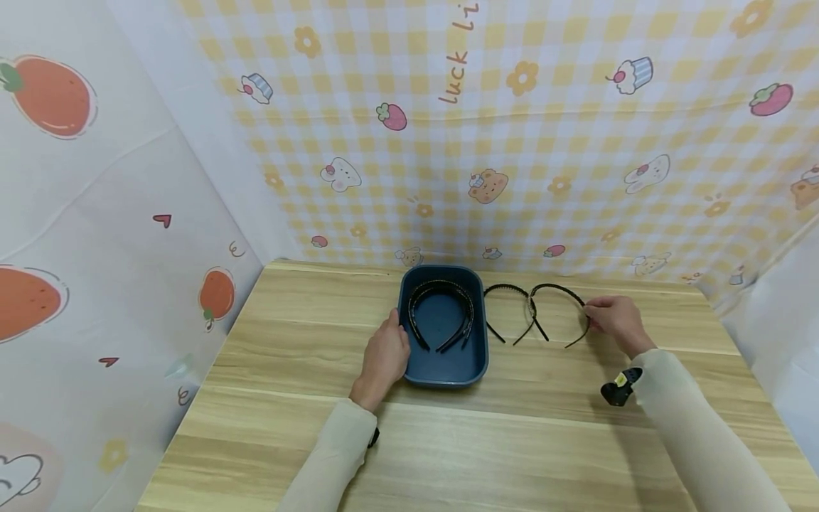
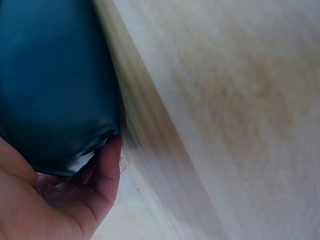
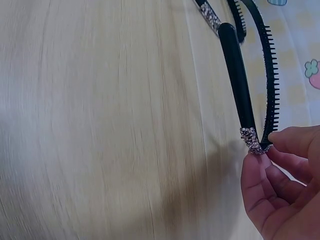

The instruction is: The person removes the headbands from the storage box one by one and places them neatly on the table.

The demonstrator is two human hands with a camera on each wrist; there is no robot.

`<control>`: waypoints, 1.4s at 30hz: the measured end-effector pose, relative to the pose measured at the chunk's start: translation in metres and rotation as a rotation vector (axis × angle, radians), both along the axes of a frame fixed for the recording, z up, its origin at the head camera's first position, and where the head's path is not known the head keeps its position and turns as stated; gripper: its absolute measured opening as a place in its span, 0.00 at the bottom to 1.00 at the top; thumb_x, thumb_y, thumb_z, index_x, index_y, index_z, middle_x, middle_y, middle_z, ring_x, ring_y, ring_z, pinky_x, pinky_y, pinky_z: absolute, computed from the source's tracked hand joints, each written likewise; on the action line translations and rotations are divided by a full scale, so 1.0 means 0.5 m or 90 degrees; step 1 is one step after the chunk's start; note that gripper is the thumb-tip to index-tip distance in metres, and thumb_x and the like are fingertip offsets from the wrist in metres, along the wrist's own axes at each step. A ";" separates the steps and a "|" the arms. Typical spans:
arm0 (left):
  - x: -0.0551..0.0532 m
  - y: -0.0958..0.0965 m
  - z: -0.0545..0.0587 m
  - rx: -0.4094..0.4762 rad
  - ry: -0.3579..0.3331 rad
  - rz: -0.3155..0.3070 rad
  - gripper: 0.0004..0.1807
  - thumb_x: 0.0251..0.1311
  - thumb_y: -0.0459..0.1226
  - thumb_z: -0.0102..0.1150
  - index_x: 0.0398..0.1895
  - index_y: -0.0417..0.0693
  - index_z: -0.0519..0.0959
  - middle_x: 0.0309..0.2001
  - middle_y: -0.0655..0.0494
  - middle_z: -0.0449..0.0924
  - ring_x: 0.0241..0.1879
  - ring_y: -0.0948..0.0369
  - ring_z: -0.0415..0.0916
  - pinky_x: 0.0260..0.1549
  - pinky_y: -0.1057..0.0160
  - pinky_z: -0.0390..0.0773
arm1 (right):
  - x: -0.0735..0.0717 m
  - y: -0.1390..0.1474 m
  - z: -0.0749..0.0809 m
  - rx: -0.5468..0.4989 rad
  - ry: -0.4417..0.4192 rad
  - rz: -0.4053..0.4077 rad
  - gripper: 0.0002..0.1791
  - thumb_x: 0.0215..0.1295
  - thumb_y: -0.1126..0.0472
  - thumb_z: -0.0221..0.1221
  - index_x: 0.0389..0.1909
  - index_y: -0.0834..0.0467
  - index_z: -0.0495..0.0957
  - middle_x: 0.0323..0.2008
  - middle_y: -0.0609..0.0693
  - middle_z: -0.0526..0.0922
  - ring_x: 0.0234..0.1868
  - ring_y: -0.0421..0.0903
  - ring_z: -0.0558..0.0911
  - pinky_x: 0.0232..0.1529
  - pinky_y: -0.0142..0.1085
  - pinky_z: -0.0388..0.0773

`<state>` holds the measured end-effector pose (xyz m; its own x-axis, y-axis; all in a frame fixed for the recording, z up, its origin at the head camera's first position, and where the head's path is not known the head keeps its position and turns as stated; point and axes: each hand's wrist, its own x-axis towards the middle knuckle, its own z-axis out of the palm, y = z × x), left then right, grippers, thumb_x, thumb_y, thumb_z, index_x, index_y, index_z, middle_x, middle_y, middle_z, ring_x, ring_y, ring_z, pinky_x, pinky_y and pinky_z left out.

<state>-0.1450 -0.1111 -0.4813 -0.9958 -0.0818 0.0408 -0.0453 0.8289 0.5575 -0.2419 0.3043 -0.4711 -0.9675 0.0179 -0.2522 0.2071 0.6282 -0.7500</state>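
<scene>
A dark blue plastic tub [image 1: 441, 370] stands near the back of the table, with black headbands [image 1: 441, 284] lying inside it. My left hand [image 1: 387, 350] grips the tub's left side, and the left wrist view shows the fingers [image 2: 109, 167] curled at its edge. To the right, my right hand [image 1: 617, 320] pinches the right side of a black headband [image 1: 555, 287]. This headband has comb teeth [image 3: 273, 85] and a sparkly studded band [image 3: 251, 141]. Another black headband [image 1: 505, 287] lies between it and the tub, and the two overlap slightly.
The wood-grain table [image 1: 288, 398] meets a yellow checked cloth [image 1: 448, 178] hanging behind it. A white printed sheet [image 1: 160, 270] hangs on the left, and a pale cloth [image 1: 787, 334] on the right. A black device [image 1: 621, 387] is strapped to the right wrist.
</scene>
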 end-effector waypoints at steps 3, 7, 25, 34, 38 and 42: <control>-0.001 0.000 0.001 -0.001 -0.008 0.001 0.26 0.75 0.34 0.43 0.72 0.32 0.62 0.58 0.37 0.78 0.45 0.45 0.82 0.42 0.50 0.82 | 0.001 0.011 -0.002 -0.001 0.007 -0.003 0.21 0.71 0.62 0.56 0.54 0.77 0.75 0.42 0.62 0.83 0.30 0.35 0.81 0.34 0.33 0.83; 0.001 0.001 0.004 -0.003 -0.007 0.002 0.26 0.75 0.35 0.42 0.72 0.32 0.62 0.58 0.37 0.78 0.44 0.45 0.82 0.41 0.50 0.82 | 0.002 0.029 -0.003 -0.001 0.002 -0.006 0.22 0.71 0.62 0.56 0.55 0.77 0.75 0.43 0.63 0.83 0.31 0.34 0.81 0.35 0.33 0.83; 0.000 0.000 -0.001 0.000 0.001 0.001 0.25 0.75 0.34 0.42 0.71 0.30 0.62 0.61 0.36 0.76 0.49 0.44 0.81 0.46 0.48 0.81 | -0.008 0.050 -0.016 -0.005 -0.027 -0.024 0.23 0.71 0.59 0.56 0.57 0.74 0.75 0.42 0.57 0.85 0.30 0.32 0.82 0.34 0.32 0.83; 0.002 0.000 0.001 0.004 0.008 0.004 0.25 0.75 0.34 0.42 0.71 0.31 0.63 0.57 0.36 0.78 0.43 0.44 0.82 0.40 0.49 0.82 | -0.004 0.055 -0.016 -0.030 -0.037 -0.032 0.25 0.71 0.57 0.56 0.58 0.74 0.74 0.36 0.47 0.84 0.30 0.33 0.82 0.33 0.32 0.82; 0.002 0.000 0.002 -0.002 -0.003 0.004 0.25 0.75 0.35 0.42 0.71 0.32 0.63 0.58 0.37 0.77 0.44 0.45 0.82 0.41 0.49 0.82 | 0.000 0.059 -0.015 -0.042 -0.038 -0.031 0.26 0.72 0.57 0.55 0.59 0.75 0.72 0.35 0.45 0.84 0.30 0.32 0.81 0.34 0.32 0.83; 0.001 -0.001 0.001 -0.004 -0.010 0.005 0.25 0.76 0.35 0.41 0.72 0.32 0.62 0.60 0.38 0.76 0.45 0.45 0.82 0.43 0.50 0.82 | 0.003 0.058 -0.014 -0.036 -0.030 -0.046 0.26 0.72 0.57 0.54 0.60 0.75 0.72 0.33 0.43 0.83 0.30 0.31 0.81 0.34 0.31 0.83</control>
